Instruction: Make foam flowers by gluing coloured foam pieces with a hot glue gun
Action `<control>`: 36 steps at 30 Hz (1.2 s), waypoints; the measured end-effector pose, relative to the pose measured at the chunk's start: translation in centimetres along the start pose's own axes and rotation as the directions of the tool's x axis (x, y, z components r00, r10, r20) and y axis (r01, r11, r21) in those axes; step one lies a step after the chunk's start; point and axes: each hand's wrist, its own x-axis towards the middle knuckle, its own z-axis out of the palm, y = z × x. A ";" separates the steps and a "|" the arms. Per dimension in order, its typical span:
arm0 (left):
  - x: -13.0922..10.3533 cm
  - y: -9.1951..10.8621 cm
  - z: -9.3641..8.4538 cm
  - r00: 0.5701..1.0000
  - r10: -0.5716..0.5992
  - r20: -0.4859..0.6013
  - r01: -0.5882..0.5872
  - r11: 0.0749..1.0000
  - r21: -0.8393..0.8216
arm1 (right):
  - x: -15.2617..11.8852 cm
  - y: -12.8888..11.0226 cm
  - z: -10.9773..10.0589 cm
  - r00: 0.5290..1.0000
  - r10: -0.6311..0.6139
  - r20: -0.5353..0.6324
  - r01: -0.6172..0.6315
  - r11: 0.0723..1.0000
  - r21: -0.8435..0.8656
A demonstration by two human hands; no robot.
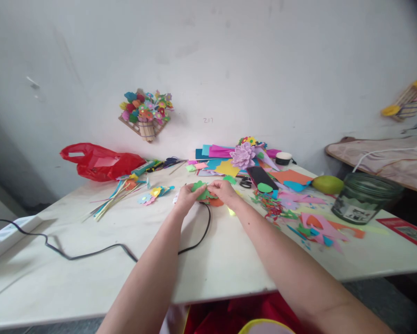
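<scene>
Over the middle of the table, my left hand is closed on a green scalloped foam cutout, thumb on top. My right hand is pinched at the cutout's right edge; its fingertips are partly hidden. Just below the fingers sits an orange foam piece. A black cord runs up beneath the hands, and what it joins is hidden. Left of my left hand lie layered foam flowers in blue, pink and yellow. Black-handled scissors rest beyond my right hand.
At the back left are a red plastic bag and thin sticks. Foam sheets, a lilac flower and a phone lie at the back. Scraps and a glass jar stand right; a power strip lies left.
</scene>
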 end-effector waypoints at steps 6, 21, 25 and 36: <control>-0.1 0.4 0.2 0.999 0.040 0.002 -0.040 0.995 0.088 | 0.1 -0.1 0.0 1.000 0.016 -0.012 -0.016 1.000 0.013; -0.1 0.6 -0.1 0.997 0.058 -0.047 -0.052 0.992 0.115 | -0.1 -0.2 -0.1 0.995 0.103 -0.021 -0.099 0.986 0.133; 0.0 0.3 -0.2 0.997 0.054 -0.050 -0.052 0.998 0.041 | 0.0 -0.1 -0.1 0.997 0.073 -0.028 -0.070 0.993 0.093; 0.1 0.1 -0.2 0.999 0.012 -0.053 -0.014 0.999 -0.035 | 0.4 0.7 0.2 0.990 -0.118 -0.080 0.109 0.988 -0.105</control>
